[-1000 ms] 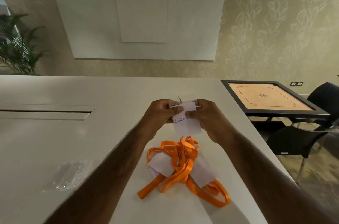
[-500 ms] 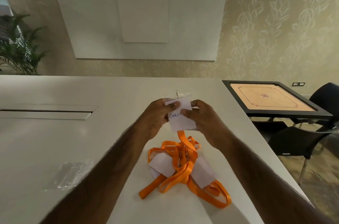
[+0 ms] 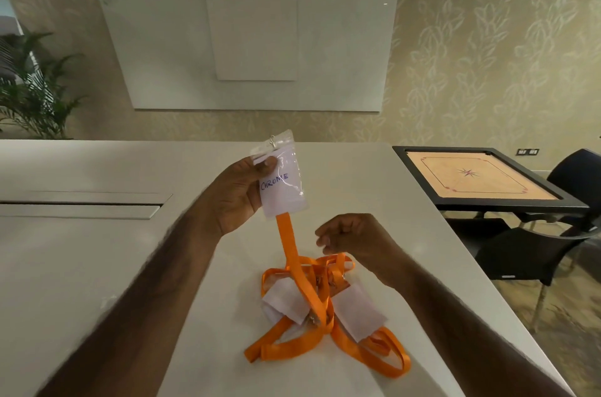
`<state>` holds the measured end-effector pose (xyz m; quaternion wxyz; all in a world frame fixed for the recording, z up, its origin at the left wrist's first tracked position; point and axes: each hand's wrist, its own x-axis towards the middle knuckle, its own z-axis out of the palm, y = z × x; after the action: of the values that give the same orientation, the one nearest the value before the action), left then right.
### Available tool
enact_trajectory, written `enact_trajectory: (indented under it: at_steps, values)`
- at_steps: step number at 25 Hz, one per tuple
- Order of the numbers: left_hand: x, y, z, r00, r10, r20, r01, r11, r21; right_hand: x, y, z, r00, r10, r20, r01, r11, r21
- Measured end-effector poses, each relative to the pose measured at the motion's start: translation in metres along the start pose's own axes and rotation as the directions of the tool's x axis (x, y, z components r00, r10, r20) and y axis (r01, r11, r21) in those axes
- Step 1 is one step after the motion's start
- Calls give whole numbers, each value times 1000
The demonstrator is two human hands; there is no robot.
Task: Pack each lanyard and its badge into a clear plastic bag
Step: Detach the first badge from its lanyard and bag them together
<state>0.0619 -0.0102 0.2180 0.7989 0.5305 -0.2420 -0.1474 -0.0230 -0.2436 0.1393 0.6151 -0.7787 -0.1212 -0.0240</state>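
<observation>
Head view.

Left hand [image 3: 234, 198], centre of frame, raised above table [image 3: 97, 266]. Pinching badge [image 3: 283, 183] by its upper left corner, thumb [image 3: 268, 165] flat across the front, other fingers hidden behind.

Badge: white card lettered CHROME in a clear sleeve, upright, slightly tilted, metal clip [image 3: 272, 140] at top edge.

Orange strap [image 3: 287, 243] hanging from behind lower edge of badge, running down into pile [image 3: 325, 308].

Right hand [image 3: 354, 237], lower and right of badge, near strap but apart from it. Fingers loosely curled, holding nothing, tips blurred.

Pile, lower centre of frame, on table: tangled orange lanyards with two white badges, one left, one right.

Carrom board [image 3: 468, 178] at right of frame, beyond table edge. Dark chair [image 3: 536, 250] below it.

Plant [image 3: 35, 94] at far left.

Pale boards [image 3: 247, 48] on patterned wall, upper centre.
</observation>
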Motion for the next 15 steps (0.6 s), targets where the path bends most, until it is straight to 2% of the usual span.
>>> enact_trajectory:
  at_steps: [3, 5, 7, 10, 13, 15]
  values:
    - [-1, -4, 6, 1000, -17, -9, 18, 1000, 22, 7, -11, 11, 998, -10, 60, 5, 995, 95]
    - [1, -5, 9, 1000, -18, -7, 18, 1000, 17, 9, -13, 24, 992, -14, 126, 10, 999, 32]
    - [2, -2, 10, 1000, -16, -13, 16, 1000, -3, 8, -9, 35, 991, 0, 132, 8, 998, -60]
    - [0, 6, 6, 1000, -26, -3, 26, 1000, 6, 4, -3, 39, 999, 52, -14, -52, 998, -28]
    - [-6, 2, 7, 993, -115, 41, 110, 989, 96, 10, -8, 34, 968, 42, -247, -24, 997, 75]
    - [-9, -7, 10, 989, -140, 50, 131, 980, 150, 18, -22, 32, 924, -8, -382, 5, 1000, -8]
